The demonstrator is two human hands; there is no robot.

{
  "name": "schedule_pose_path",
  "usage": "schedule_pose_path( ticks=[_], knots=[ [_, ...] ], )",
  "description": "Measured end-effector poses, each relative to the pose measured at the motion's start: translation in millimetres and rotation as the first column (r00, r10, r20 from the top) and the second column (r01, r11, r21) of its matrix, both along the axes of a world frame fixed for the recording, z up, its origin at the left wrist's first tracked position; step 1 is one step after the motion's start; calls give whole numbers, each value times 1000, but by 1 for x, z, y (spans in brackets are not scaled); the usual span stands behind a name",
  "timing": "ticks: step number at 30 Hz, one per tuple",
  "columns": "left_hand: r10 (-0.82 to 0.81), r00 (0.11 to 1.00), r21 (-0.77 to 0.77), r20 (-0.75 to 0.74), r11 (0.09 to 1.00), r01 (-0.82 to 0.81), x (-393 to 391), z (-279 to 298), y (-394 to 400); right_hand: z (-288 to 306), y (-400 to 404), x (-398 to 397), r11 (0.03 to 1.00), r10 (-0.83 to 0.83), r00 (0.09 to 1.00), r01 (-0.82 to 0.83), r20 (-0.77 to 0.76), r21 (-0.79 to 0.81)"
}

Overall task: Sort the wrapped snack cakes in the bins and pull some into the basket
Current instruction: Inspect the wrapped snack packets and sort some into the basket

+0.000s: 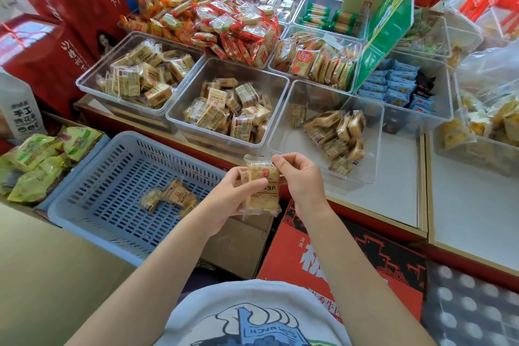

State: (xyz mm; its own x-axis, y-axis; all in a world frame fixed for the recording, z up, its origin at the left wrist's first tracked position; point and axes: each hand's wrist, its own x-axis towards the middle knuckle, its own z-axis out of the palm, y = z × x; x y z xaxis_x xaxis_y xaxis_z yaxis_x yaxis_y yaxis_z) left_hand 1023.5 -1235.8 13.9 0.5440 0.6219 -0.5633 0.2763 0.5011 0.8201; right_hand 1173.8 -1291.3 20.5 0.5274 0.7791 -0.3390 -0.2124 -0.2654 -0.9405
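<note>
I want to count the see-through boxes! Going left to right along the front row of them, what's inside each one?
Left clear bin of tan wrapped cakes → middle clear bin of the same tan cakes → right clear bin, half bare, its cakes piled to the right.

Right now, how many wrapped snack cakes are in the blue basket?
3 visible: all lie in one overlapping cluster on the floor of the blue basket, one at left, one in the middle and one at right. More may be hidden under them.
</note>
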Motion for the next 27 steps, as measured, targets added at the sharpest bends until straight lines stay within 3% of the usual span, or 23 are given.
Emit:
schedule_pose_path(
  ticks=[4,7,9,20,24,27],
  knots=[
    [167,985,-63,29,984,-165,-1,-5,8,-3,1,4,999,21,999,-20,-31,26],
    [342,939,-157,48,931,-331,0,-5,14,-5,-2,5,976,193,980,-187,44,-114],
    [352,935,-139,38,929,-344,1,-7,16,-8,-4,3,952,267,963,-259,31,-165],
    [378,919,-139,113,922,-362,-3,-11,29,-14,11,6,946,295,953,-281,74,-163],
    [352,912,-163,211,933,-322,-8,-10,47,-14,26,5,961,274,956,-267,102,-74],
    [426,883,-155,200,903,-401,-6,-13,65,-14,42,5,959,282,949,-278,138,-47]
  ],
)
